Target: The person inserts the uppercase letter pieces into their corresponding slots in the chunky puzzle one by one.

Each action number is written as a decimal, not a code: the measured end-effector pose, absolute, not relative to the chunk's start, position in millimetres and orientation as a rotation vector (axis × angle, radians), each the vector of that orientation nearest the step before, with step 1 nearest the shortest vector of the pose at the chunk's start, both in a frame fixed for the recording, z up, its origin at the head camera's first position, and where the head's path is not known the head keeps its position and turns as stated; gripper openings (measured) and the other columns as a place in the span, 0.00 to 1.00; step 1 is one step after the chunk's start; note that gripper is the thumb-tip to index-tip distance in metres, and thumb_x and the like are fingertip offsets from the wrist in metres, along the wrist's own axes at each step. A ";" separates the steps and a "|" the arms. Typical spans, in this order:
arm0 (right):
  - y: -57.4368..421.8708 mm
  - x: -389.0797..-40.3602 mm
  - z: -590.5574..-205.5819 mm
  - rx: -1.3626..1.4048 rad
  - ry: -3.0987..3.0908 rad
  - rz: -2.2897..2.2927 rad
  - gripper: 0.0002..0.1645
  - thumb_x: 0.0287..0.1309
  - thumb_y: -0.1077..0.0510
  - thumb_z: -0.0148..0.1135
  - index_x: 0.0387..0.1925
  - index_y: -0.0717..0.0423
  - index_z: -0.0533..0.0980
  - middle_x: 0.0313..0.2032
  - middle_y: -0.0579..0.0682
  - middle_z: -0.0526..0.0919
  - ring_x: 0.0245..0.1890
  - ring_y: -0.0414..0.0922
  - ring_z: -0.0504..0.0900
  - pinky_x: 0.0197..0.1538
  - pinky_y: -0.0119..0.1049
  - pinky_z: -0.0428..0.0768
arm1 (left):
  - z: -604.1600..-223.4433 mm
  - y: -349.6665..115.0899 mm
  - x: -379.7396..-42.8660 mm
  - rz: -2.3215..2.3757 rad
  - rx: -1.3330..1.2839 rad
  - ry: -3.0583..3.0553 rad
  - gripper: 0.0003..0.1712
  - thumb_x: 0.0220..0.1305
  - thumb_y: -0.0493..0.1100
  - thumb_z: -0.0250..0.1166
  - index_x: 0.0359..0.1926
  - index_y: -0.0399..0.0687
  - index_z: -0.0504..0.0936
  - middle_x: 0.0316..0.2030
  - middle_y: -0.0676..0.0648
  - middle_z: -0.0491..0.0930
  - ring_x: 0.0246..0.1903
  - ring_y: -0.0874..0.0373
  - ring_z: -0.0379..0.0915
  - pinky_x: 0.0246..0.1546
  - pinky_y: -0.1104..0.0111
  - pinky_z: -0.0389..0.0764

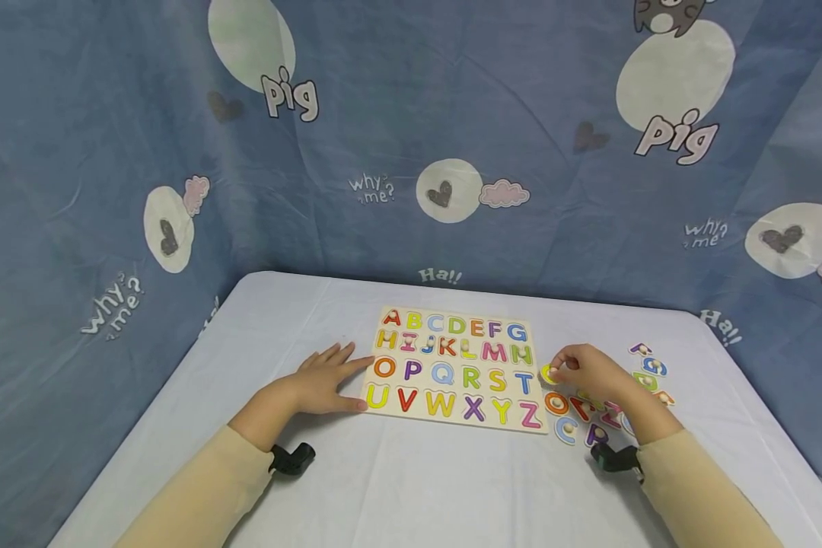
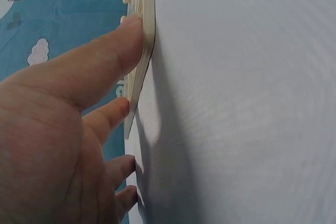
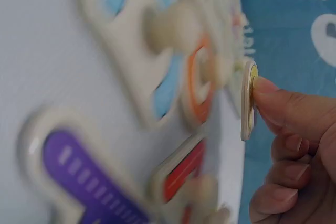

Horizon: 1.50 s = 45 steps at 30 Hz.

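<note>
A wooden alphabet puzzle board point(image 1: 399, 380) lies on the white table, with rows of coloured letters A to Z. Knobs stand up from some letters, such as the pink M point(image 1: 495, 352). At the board's left side my left hand point(image 1: 318, 384) is spread, its thumb point(image 2: 118, 45) and index fingertip touching the edge. Just off the board's right edge, my right hand point(image 1: 592, 373) pinches a yellow letter piece point(image 3: 249, 100) between thumb and finger. The piece stands on edge in the right wrist view, so its letter is hidden.
Loose knobbed letters lie under and around my right hand, among them an orange O point(image 1: 556, 403), a light blue C point(image 1: 565, 431) and a purple letter point(image 1: 596, 435). Farther right are a blue G point(image 1: 654, 367) and several others. Blue printed cloth point(image 1: 383, 243) hangs behind the table.
</note>
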State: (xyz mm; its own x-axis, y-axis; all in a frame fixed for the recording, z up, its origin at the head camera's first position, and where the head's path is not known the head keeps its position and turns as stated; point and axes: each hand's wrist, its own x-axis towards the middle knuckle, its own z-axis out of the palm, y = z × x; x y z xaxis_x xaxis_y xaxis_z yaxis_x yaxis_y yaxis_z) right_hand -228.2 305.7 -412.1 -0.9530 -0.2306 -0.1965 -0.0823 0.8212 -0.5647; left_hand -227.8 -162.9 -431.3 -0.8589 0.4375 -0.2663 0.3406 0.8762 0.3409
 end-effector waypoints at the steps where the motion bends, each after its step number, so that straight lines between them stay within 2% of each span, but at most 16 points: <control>1: 304.4 -228.0 -409.6 -0.253 2.744 -0.846 0.08 0.65 0.55 0.67 0.38 0.56 0.79 0.22 0.48 0.62 0.26 0.45 0.65 0.31 0.38 0.65 | -431.1 -162.9 -227.9 0.405 0.583 2.709 0.52 0.56 0.71 0.67 0.77 0.59 0.60 0.78 0.37 0.47 0.76 0.35 0.36 0.72 0.38 0.41; 7: 282.3 -225.6 -396.6 -0.360 2.715 -0.926 0.08 0.64 0.55 0.67 0.38 0.56 0.79 0.21 0.46 0.58 0.24 0.44 0.60 0.29 0.37 0.62 | -430.3 -162.2 -228.3 0.406 0.582 2.706 0.52 0.56 0.70 0.67 0.77 0.59 0.61 0.78 0.37 0.47 0.77 0.36 0.36 0.72 0.38 0.41; 16: 220.2 -230.3 -390.8 -0.586 2.610 -0.957 0.06 0.65 0.55 0.66 0.39 0.53 0.80 0.20 0.45 0.58 0.22 0.42 0.57 0.30 0.36 0.62 | -427.4 -161.1 -226.3 0.402 0.571 2.708 0.52 0.56 0.69 0.67 0.77 0.58 0.61 0.78 0.37 0.48 0.76 0.35 0.37 0.72 0.37 0.42; 29: 124.1 -239.7 -408.5 -0.840 2.518 -0.890 0.03 0.64 0.58 0.68 0.37 0.50 0.80 0.19 0.43 0.63 0.20 0.38 0.60 0.28 0.31 0.63 | -428.3 -162.3 -227.4 0.404 0.576 2.707 0.51 0.56 0.69 0.67 0.77 0.58 0.61 0.78 0.37 0.47 0.76 0.35 0.38 0.71 0.37 0.43; 41: 70.9 -246.4 -421.7 -0.896 2.451 -0.862 0.02 0.66 0.58 0.66 0.38 0.51 0.80 0.25 0.42 0.75 0.24 0.37 0.70 0.32 0.28 0.70 | -428.1 -165.0 -228.7 0.379 0.610 2.690 0.51 0.58 0.71 0.65 0.77 0.59 0.60 0.78 0.36 0.47 0.76 0.34 0.37 0.71 0.36 0.43; 45: 60.2 -245.4 -424.6 -0.892 2.463 -0.830 0.03 0.65 0.58 0.67 0.37 0.52 0.80 0.24 0.42 0.76 0.23 0.36 0.70 0.31 0.27 0.69 | -428.8 -166.1 -228.8 0.389 0.623 2.689 0.51 0.59 0.72 0.64 0.77 0.59 0.60 0.78 0.36 0.46 0.76 0.34 0.37 0.71 0.35 0.44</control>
